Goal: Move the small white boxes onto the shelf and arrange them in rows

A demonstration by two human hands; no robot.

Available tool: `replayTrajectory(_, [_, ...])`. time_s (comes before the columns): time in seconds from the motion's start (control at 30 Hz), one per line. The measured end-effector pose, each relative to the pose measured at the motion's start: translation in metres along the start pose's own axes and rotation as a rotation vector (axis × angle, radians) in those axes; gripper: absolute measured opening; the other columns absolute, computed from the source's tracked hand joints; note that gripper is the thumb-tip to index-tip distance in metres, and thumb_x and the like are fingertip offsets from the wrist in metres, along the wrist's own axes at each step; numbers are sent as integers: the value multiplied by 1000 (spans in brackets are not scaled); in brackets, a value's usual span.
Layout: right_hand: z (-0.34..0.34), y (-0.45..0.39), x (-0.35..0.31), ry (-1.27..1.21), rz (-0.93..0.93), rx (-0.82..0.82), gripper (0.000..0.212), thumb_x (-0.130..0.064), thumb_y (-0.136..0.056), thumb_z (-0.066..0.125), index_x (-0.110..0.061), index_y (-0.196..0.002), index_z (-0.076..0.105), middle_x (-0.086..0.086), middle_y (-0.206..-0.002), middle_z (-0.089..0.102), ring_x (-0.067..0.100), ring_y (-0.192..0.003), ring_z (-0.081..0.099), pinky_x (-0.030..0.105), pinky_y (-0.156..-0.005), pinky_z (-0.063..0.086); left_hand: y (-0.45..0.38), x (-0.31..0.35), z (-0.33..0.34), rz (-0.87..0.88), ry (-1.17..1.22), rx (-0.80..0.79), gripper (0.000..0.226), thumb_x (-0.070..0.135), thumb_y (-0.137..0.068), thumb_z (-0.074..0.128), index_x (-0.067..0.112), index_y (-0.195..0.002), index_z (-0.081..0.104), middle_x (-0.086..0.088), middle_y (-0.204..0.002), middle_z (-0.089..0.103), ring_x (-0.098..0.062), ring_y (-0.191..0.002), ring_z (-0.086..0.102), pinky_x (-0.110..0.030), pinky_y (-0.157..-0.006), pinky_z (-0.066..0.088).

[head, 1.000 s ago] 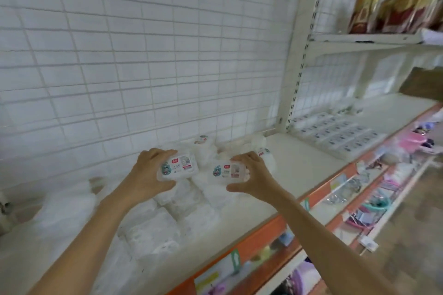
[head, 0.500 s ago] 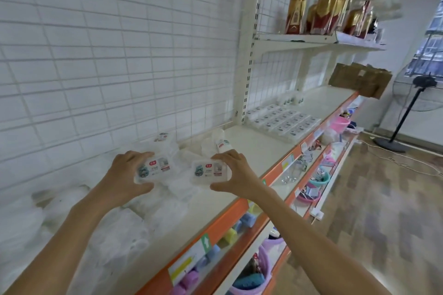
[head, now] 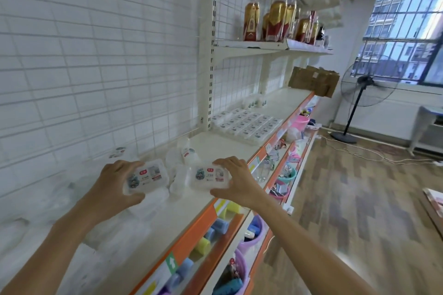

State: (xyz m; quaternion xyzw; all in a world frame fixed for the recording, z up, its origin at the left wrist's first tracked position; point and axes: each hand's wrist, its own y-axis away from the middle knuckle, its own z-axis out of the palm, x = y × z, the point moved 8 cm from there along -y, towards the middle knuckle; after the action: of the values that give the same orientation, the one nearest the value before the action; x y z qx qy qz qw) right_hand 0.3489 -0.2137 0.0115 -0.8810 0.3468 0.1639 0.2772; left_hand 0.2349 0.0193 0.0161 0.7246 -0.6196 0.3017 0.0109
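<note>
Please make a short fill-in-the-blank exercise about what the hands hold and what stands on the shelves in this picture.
1. Each hand holds ____ small white box.
2. The boxes already set in rows lie to the ____ of the right hand.
3. The left hand has its grip on a box whose label faces ____.
4. The upper shelf holds gold and red ____.

Missing words: one; right; up; bottles

Left hand (head: 112,184) grips one box (head: 145,179), right hand (head: 236,181) another box (head: 209,177), both above the shelf (head: 227,148); rows of boxes (head: 247,122) lie farther along, bottles (head: 275,19) above
</note>
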Motion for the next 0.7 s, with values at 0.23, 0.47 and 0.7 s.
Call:
replayTrajectory(0.23, [-25, 6, 26, -8, 45, 46, 68, -28, -68, 78, -18, -128, 48, 0, -120, 46, 18, -112, 37, 18, -88, 23, -20, 20, 15, 60, 17, -13, 78, 38, -54, 69, 13, -126, 51, -8, -115, 51, -26, -107, 43, -30, -88, 31])
replayTrajectory(0.47, [-43, 6, 49, -4, 49, 104, 70, -26, -67, 79, -15, -128, 48, 5, -121, 48, 21, -114, 38, 20, -89, 24, -29, 27, 27, 65, 53, 23, 70, 13, -67, 80, 14, -129, 48, -3, -117, 48, -13, -103, 33, -27, -88, 28])
replayTrajectory(0.7, [-43, -2, 68, -26, 53, 105, 74, -36, -61, 72, -14, -127, 48, 4, -119, 48, 12, -108, 35, 24, -95, 28, -25, 27, 30, 58, 88, 53, 69, 16, -68, 80, 17, -129, 48, 8, -112, 45, -12, -107, 33, -26, -90, 29])
